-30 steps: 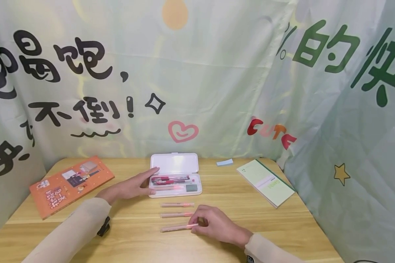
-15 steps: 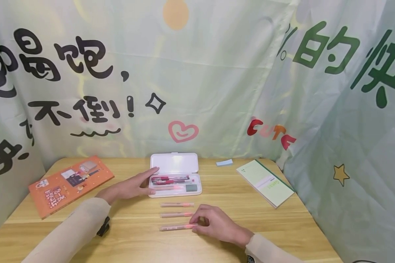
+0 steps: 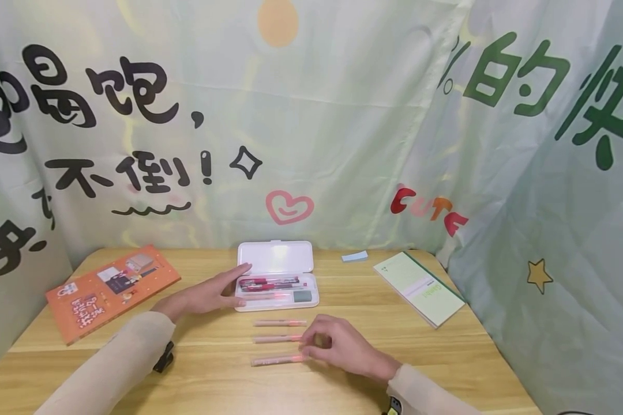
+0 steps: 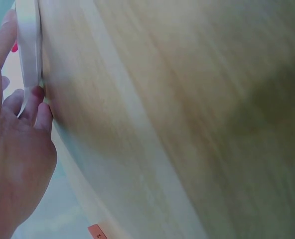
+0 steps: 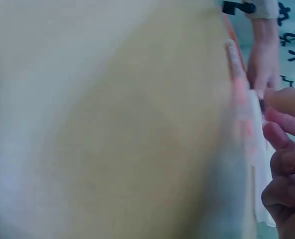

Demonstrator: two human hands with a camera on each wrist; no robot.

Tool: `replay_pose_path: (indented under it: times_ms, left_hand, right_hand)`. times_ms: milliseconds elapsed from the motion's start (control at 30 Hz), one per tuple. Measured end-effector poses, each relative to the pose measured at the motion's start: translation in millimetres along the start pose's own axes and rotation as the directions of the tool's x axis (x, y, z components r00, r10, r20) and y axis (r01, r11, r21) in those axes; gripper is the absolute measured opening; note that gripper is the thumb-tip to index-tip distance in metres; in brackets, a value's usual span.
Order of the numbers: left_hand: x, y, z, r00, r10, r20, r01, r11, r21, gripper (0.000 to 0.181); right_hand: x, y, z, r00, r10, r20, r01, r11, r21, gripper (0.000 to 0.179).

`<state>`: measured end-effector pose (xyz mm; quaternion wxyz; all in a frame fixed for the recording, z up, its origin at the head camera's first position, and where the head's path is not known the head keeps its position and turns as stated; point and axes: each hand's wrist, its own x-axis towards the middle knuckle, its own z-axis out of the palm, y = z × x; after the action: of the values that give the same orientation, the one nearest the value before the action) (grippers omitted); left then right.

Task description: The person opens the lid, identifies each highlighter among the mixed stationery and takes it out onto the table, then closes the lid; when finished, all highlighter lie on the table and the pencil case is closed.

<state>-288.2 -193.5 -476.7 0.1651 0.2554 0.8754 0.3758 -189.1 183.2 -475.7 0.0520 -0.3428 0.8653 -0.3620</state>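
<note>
A white pencil case (image 3: 277,307) lies with its lid raised. It holds red-and-clear pens (image 3: 270,286), a pale pink pen and a grey-green block (image 3: 302,296), perhaps an eraser. My left hand (image 3: 205,297) holds the case's left end, thumb at the front and a finger by the lid; its fingertips touch the white side in the left wrist view. Three slim pink pens lie in a row before it: far (image 3: 277,323), middle (image 3: 275,339), near (image 3: 275,361). Beside the right ends of the nearer two, my right hand (image 3: 345,349) has bent fingers and nothing visible between them.
An orange book (image 3: 111,294) lies at the left, and a pale green notepad (image 3: 420,288) at the right. A small blue strip (image 3: 354,256) is near the back edge of the wooden table (image 3: 228,380). Printed cloth (image 3: 342,144) hangs behind and beside it.
My right hand has come off the near pen and risen slightly toward the middle one. The near pen has shifted slightly left. My left hand stays on the pencil case.
</note>
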Motion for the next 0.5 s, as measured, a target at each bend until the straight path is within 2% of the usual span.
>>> replay_pose_path:
  times_ms: [100, 267, 500]
  left_hand:
    - [0.2, 0.5, -0.6, 1.000, -0.005, -0.001, 0.005, 1.000, 0.000, 0.098]
    - [0.7, 1.6, -0.7, 1.000, -0.012, -0.002, 0.012, 1.000, -0.005, 0.098]
    - [2.0, 2.6, 0.0, 1.000, -0.003, 0.004, 0.003, 1.000, -0.007, 0.099]
  right_hand:
    - [9.0, -0.7, -8.4, 0.999, -0.004, -0.043, 0.004, 1.000, 0.011, 0.012]
    - [31.4, -3.6, -20.6, 0.996, 0.036, -0.086, -0.036, 0.999, 0.007, 0.017]
    - [61.9, 0.7, -23.6, 0.996, 0.043, -0.079, -0.043, 0.999, 0.008, 0.026]
